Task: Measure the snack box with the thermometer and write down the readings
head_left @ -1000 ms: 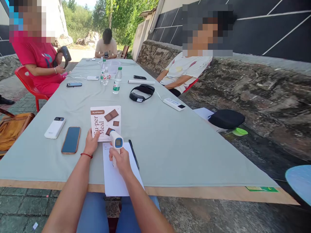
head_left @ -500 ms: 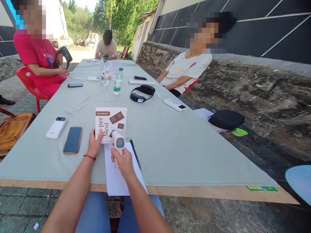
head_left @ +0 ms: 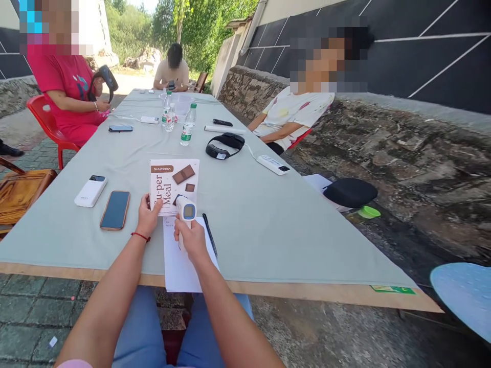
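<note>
Plainly, the left hand (head_left: 149,215) grasps a white box (head_left: 174,176) by its lower left corner, left of the frame's centre. Just below and right, the right hand (head_left: 195,238) is wrapped round a thermometer (head_left: 187,211), whose head overlaps the box; I cannot tell if they touch. Under that hand lies a sheet of paper (head_left: 179,273), with a pen (head_left: 209,235) by its right edge on the table (head_left: 291,235).
</note>
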A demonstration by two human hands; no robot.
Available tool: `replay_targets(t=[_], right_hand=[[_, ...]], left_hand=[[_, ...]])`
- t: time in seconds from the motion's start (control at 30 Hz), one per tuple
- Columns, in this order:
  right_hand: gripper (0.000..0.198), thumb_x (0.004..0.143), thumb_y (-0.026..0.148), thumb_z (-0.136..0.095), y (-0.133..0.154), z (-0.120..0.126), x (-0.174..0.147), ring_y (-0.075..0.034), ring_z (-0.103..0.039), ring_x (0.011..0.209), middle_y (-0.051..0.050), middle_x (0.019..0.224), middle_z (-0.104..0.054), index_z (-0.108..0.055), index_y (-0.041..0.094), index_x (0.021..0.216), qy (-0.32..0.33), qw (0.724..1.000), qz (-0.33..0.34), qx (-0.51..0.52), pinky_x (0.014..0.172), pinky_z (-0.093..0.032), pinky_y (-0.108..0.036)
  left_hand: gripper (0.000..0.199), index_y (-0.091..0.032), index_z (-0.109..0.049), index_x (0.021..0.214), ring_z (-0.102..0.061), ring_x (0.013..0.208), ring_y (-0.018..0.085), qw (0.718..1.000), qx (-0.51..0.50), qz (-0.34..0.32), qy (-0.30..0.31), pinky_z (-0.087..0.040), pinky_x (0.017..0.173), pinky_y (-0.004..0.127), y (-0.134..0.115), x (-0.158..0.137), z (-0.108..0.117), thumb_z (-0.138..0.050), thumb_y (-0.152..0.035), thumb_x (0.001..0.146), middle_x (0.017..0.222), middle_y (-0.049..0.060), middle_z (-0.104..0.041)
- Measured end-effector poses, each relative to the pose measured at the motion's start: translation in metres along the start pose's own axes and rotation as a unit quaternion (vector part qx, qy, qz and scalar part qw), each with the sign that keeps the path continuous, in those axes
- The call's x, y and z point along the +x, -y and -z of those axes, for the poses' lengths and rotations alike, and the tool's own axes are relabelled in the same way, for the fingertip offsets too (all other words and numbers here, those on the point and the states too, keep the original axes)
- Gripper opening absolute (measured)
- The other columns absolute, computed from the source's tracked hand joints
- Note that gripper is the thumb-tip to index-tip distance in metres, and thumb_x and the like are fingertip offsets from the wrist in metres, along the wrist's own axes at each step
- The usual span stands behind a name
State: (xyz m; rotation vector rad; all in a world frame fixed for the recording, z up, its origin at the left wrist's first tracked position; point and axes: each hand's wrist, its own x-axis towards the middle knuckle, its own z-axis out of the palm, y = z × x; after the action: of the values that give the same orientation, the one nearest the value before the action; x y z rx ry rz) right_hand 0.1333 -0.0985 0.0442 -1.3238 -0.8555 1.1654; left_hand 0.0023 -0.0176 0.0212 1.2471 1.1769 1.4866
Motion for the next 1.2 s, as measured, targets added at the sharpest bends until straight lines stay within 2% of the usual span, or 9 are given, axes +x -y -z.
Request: replay_targets(t=[0.1, 0.23, 0.43, 0.53, 0.7, 0.9, 1.07, 1.2], right_hand=[[0.023, 0.067, 0.041, -0.065, 0.008, 0.001, 0.000, -0.014, -0.047, 0.046, 0.007, 0.048, -0.053, -0.062, 0.022, 0.079, 0.023, 1.000, 0.000, 0.008, 0.049, -0.039, -0.028], [0.023, 0.065, 0.040, -0.064, 0.016, -0.003, -0.005, -0.014, -0.048, 0.047, 0.007, 0.048, -0.054, -0.061, 0.022, 0.079, 0.034, 0.999, 0.007, -0.003, 0.050, -0.039, -0.027], [0.020, 0.066, 0.039, -0.060, 0.023, -0.012, -0.016, -0.015, -0.046, 0.044, 0.007, 0.044, -0.052, -0.060, 0.022, 0.076, 0.023, 0.997, 0.017, -0.065, 0.051, -0.038, -0.028], [0.019, 0.067, 0.039, -0.060, 0.022, -0.013, -0.016, -0.015, -0.047, 0.046, 0.007, 0.043, -0.051, -0.060, 0.022, 0.075, 0.023, 0.997, 0.026, -0.066, 0.052, -0.039, -0.028], [0.020, 0.066, 0.039, -0.062, 0.022, -0.012, -0.016, -0.015, -0.046, 0.048, 0.007, 0.044, -0.052, -0.061, 0.021, 0.076, 0.006, 0.999, -0.011, -0.046, 0.053, -0.038, -0.028], [0.035, 0.064, 0.045, -0.064, 0.027, -0.010, -0.019, -0.015, -0.047, 0.046, 0.007, 0.044, -0.052, -0.065, 0.018, 0.088, 0.004, 0.999, -0.046, 0.000, 0.053, -0.039, -0.029], [0.038, 0.065, 0.045, -0.068, 0.027, -0.003, -0.018, -0.014, -0.048, 0.045, 0.007, 0.045, -0.052, -0.065, 0.017, 0.089, -0.006, 0.999, -0.029, 0.020, 0.050, -0.039, -0.027], [0.037, 0.066, 0.045, -0.068, 0.023, -0.001, -0.017, -0.015, -0.049, 0.045, 0.006, 0.045, -0.053, -0.066, 0.017, 0.089, -0.002, 1.000, -0.016, 0.005, 0.049, -0.039, -0.028]], left_hand=[[0.073, -0.014, -0.058, 0.121, -0.065, 0.115, 0.030, 0.999, -0.053, 0.004, 0.002, -0.052, 0.097, 0.043, 0.000, 0.002, 0.001, -0.080, -0.060, 0.068, 0.127, 0.018, -0.066], [0.068, -0.015, -0.064, 0.113, -0.067, 0.111, 0.030, 0.992, -0.119, 0.007, 0.034, -0.054, 0.095, 0.044, -0.003, 0.002, 0.004, -0.083, -0.060, 0.064, 0.121, 0.015, -0.070], [0.074, -0.017, -0.063, 0.114, -0.069, 0.104, 0.028, 0.976, -0.212, 0.059, 0.013, -0.056, 0.087, 0.040, -0.012, -0.001, 0.007, -0.089, -0.054, 0.056, 0.119, 0.014, -0.072], [0.069, -0.018, -0.065, 0.111, -0.071, 0.096, 0.025, 0.964, -0.252, 0.080, 0.014, -0.057, 0.081, 0.035, -0.012, -0.002, 0.006, -0.092, -0.048, 0.055, 0.111, 0.011, -0.074], [0.059, -0.018, -0.069, 0.103, -0.071, 0.093, 0.024, 0.958, -0.267, 0.099, 0.013, -0.056, 0.073, 0.030, -0.012, -0.005, 0.003, -0.092, -0.047, 0.057, 0.110, 0.010, -0.075], [0.059, -0.019, -0.070, 0.104, -0.071, 0.095, 0.024, 0.957, -0.265, 0.113, 0.003, -0.056, 0.079, 0.032, -0.018, -0.008, -0.002, -0.093, -0.046, 0.056, 0.109, 0.009, -0.075], [0.065, -0.018, -0.069, 0.112, -0.071, 0.100, 0.027, 0.963, -0.249, 0.100, 0.019, -0.055, 0.085, 0.036, -0.021, -0.011, -0.002, -0.091, -0.047, 0.058, 0.109, 0.010, -0.075], [0.062, -0.018, -0.069, 0.110, -0.071, 0.096, 0.025, 0.965, -0.244, 0.093, 0.019, -0.054, 0.084, 0.035, -0.022, -0.013, -0.001, -0.091, -0.046, 0.058, 0.105, 0.009, -0.076]])
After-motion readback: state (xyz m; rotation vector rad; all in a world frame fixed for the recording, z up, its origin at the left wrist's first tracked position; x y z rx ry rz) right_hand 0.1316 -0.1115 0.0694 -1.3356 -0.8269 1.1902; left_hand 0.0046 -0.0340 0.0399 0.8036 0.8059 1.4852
